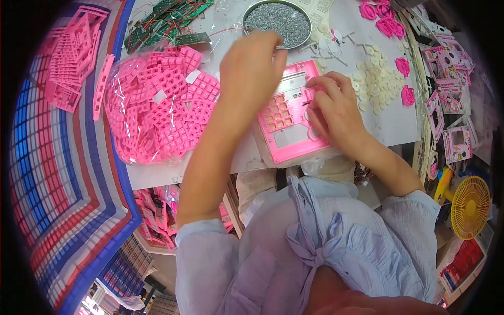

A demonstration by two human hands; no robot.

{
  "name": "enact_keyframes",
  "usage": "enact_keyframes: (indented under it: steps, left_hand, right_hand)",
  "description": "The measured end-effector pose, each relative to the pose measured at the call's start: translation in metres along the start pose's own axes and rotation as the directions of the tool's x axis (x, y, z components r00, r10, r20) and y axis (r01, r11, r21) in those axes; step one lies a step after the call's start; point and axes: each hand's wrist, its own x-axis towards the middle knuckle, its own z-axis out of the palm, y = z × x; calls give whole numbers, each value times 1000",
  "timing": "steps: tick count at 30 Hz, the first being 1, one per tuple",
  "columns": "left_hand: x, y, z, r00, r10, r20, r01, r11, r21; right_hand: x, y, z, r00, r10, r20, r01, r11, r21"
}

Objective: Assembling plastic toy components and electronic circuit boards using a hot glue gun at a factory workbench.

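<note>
My left hand (253,67) is over the near rim of a round metal dish (308,32) full of small grey screws (278,22). Its fingers are bent and closed, but the tips are partly hidden, so what they hold cannot be made out. A pink plastic panel (294,152) with a grid of square openings lies in front of me, slightly tilted. My right hand (337,107) rests on the panel's right side with curled fingers. A small dark piece shows beside its fingertips; whether the fingers grip it is unclear.
On the left a clear bag holds many pink keypad pieces (157,115). Green circuit boards with red wires (168,21) lie behind it. White discs (379,79) and pink coiled pieces (389,26) spread at the right. A yellow fan (471,207) stands lower right.
</note>
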Motion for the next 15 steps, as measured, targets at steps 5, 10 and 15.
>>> enact_keyframes:
  steps: [5,10,15]
  left_hand:
    - [66,-34,40,988,-78,135,23,928,371]
    - [73,-40,48,936,-108,335,-100,831,547]
    - [66,-47,49,957,9,289,-170,825,539]
  right_hand:
    - [4,8,0,996,-85,23,85,996,-5]
    - [10,14,-1,994,-110,19,109,994,24]
    - [12,23,-27,983,-2,-186,40,979,202]
